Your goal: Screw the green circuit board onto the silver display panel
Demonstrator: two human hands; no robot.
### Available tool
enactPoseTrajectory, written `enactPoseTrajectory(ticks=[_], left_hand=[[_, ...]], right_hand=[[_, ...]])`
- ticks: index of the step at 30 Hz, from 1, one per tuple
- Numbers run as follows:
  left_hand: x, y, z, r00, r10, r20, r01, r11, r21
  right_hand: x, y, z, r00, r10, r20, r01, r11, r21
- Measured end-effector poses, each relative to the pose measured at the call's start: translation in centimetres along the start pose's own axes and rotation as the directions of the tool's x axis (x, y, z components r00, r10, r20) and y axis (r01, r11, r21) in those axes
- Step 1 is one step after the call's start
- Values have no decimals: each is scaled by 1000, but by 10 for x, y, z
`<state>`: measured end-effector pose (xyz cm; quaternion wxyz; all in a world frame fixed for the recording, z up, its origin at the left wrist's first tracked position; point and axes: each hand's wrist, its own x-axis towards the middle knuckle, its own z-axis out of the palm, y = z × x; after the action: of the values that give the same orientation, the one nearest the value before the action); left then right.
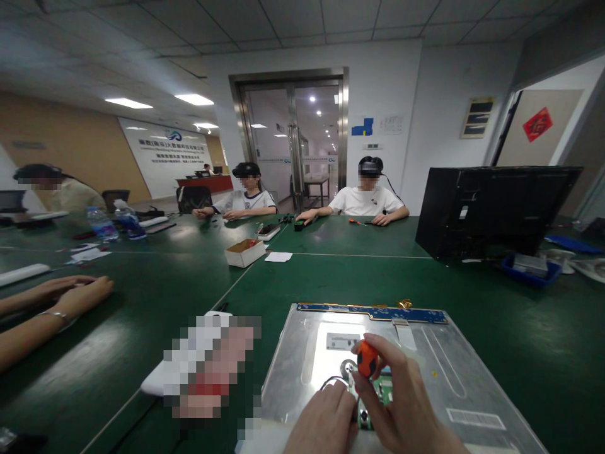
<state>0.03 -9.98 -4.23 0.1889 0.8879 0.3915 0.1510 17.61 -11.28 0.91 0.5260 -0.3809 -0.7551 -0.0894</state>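
A flat silver display panel (293, 378) lies back side up on the green table in front of me. My right hand (406, 391) pinches the orange and black handle of a screwdriver (367, 358) held upright over it. Below the handle is a small green circuit board (385, 391), partly hidden by my fingers. My left hand (326, 413) rests beside the board with its fingers curled in near the screwdriver's shaft; what they hold, if anything, is hidden. A blue circuit strip (340, 309) runs along the panel's far edge, and a dark cable shows beside my left hand.
Left of the panel lies a white object (198, 340) blurred by pixels. A white box (246, 253) stands farther off, and a black monitor (491, 211) at right beside a blue tray (532, 271). Another person's forearms (61, 302) rest at left; several people sit around the table.
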Motion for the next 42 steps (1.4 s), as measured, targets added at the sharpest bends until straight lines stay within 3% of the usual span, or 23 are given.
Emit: enactPoseTrajectory(ticks=[4, 16, 23, 27, 32, 39, 42], left_hand=[[-1, 3, -3, 1000, -26, 8, 26, 999, -25], [2, 10, -6, 994, -96, 59, 98, 994, -36], [6, 21, -15, 970, -176, 165, 170, 984, 47], [5, 18, -13, 974, -166, 152, 159, 986, 54], [0, 8, -4, 996, -72, 44, 72, 997, 15], [6, 6, 3, 990, -104, 92, 95, 991, 98], [5, 1, 8, 996, -70, 50, 65, 993, 96]], right_hand=[[10, -4, -3, 1000, -13, 9, 12, 991, 134], [9, -5, -4, 1000, 5, 10, -6, 994, 113], [4, -3, -3, 999, 20, 47, -24, 997, 75], [0, -1, -3, 999, 18, 43, -19, 999, 35], [3, -3, -2, 999, 7, 34, -9, 998, 60], [11, -5, 3, 996, -4, -84, 7, 999, 34], [12, -6, 3, 995, -13, -94, 16, 999, 33]])
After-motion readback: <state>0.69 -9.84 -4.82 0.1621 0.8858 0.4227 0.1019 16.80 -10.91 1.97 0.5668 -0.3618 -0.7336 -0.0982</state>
